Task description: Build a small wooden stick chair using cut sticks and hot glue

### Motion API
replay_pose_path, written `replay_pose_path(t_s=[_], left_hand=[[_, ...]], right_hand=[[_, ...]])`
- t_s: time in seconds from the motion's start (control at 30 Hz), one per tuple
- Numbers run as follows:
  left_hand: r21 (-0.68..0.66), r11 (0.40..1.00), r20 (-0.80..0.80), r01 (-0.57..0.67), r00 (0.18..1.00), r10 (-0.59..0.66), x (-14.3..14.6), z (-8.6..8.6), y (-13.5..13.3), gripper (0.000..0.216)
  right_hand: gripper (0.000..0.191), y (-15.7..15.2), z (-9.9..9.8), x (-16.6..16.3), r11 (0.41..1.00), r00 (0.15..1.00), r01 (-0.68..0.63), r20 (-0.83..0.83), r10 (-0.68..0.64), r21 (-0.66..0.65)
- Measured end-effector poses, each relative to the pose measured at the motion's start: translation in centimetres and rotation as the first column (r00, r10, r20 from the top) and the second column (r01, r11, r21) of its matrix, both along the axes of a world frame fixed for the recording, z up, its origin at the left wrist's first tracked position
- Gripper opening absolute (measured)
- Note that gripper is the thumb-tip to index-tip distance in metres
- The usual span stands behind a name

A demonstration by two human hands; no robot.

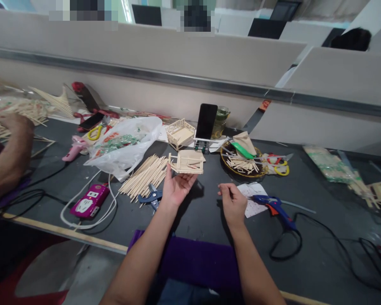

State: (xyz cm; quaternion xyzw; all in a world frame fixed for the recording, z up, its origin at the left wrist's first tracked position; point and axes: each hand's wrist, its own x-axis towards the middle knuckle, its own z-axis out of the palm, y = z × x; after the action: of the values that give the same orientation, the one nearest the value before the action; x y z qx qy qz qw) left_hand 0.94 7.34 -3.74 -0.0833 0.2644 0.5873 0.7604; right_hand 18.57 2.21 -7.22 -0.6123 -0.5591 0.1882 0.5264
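My left hand [177, 189] is closed from below around a small model made of wooden sticks [186, 162], its thumb up along the near left corner. The model is tilted and held above the dark table. To its right, my right hand [235, 205] has its fingers curled and pressed together over the table; what they hold, if anything, is too small to tell. A blue glue gun [277, 207] lies on a printed paper [253, 195] just right of that hand. Below the model lie a pile of wooden sticks [146, 176] and a blue-handled cutter [151, 197].
A stick-built model [180, 133] stands behind, beside an upright phone [206, 123]. A basket of short sticks [225, 166] and scissors [281, 166] are at right. A plastic bag [127, 146], a pink glue gun [75, 148] and a magenta power strip [90, 202] lie left, near another person's arm [11, 156].
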Motion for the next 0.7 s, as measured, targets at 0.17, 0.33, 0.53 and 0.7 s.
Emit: replay_pose_path(t_s=[0.17,0.33,0.53,0.7], left_hand=[[0.031,0.999,-0.01,0.023,1.0,-0.023,0.0,-0.1,-0.1,0.065],[0.088,0.995,-0.008,0.051,0.999,-0.05,-0.2,-0.5,-0.1,0.065],[0.148,0.985,-0.025,0.09,0.996,-0.087,-0.3,-0.7,-0.2,0.06],[0.151,0.986,-0.092,0.07,0.994,-0.057,-0.1,-0.6,-0.3,0.05]], right_hand=[[0.02,0.0,0.0,-0.6,0.995,0.999,0.008,0.04,-0.012,0.102],[0.022,0.3,0.4,-0.6,0.973,0.995,0.032,0.087,-0.053,0.231],[0.032,0.5,3.5,-1.3,0.934,0.986,-0.004,0.157,-0.056,0.357],[0.036,0.7,5.7,-2.5,0.885,0.987,0.016,0.135,-0.089,0.465]])
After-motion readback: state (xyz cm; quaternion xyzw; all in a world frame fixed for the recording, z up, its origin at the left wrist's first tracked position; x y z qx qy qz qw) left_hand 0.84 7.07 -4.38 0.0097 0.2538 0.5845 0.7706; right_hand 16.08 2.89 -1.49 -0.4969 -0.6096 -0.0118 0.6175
